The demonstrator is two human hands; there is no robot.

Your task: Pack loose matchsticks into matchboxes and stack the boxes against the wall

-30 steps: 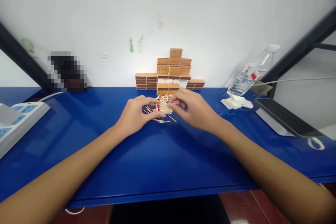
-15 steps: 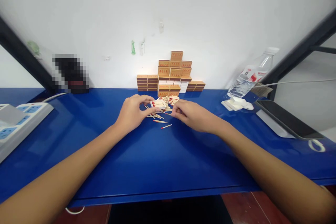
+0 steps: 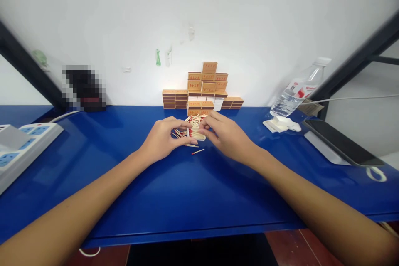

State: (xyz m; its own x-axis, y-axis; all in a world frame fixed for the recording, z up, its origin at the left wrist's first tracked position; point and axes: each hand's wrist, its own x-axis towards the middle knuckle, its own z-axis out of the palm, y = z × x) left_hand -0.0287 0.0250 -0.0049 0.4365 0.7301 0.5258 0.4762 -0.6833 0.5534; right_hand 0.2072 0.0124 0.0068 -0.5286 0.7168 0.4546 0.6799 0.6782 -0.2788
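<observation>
A small white matchbox tray [image 3: 203, 138] filled with red-tipped matches is between my two hands, just above the table. My left hand [image 3: 162, 137] grips its left end between thumb and fingers. My right hand [image 3: 226, 135] is at the tray's right end, thumb and fingers closed together; what they pinch, if anything, is too small to make out. A pile of loose matches [image 3: 196, 120] lies behind and around the tray, partly hidden by my hands. One single match [image 3: 198, 151] rests on the blue table in front.
Stacked matchboxes [image 3: 209, 87] stand against the wall on the blue table [image 3: 187, 199]. At the right are a tilted water bottle [image 3: 293, 91], a white item [image 3: 282, 123] and a phone [image 3: 343, 141]. A power strip [image 3: 34, 145] lies at the left.
My left hand has moved right and slightly toward me with the tray. My right hand has shifted from beside the pile to the tray's right end.
</observation>
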